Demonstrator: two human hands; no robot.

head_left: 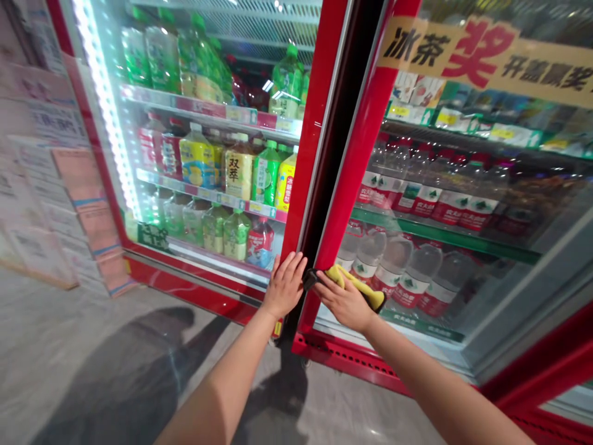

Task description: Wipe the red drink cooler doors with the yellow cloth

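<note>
Low on the right edge of the left drinks fridge's red door frame (319, 105), my left hand (284, 287) rests with its fingers stretched out and nothing in it. My right hand (345, 303) grips a yellow cloth (373, 298) with a dark underside. It presses the cloth to the lower left edge of the right fridge's red frame (356, 145), beside the glass. Part of the cloth is hidden beneath the fingers, and a dark piece pokes out at the fingertips near the gap between the fridges.
Bottled drinks (238, 167) fill the left fridge's shelves. Water bottles (430, 198) with red labels stand in the right one, under a tan banner (491, 55). Stacked cartons (83, 204) line the left side. Grey floor (199, 346) lies below, with shadows across it.
</note>
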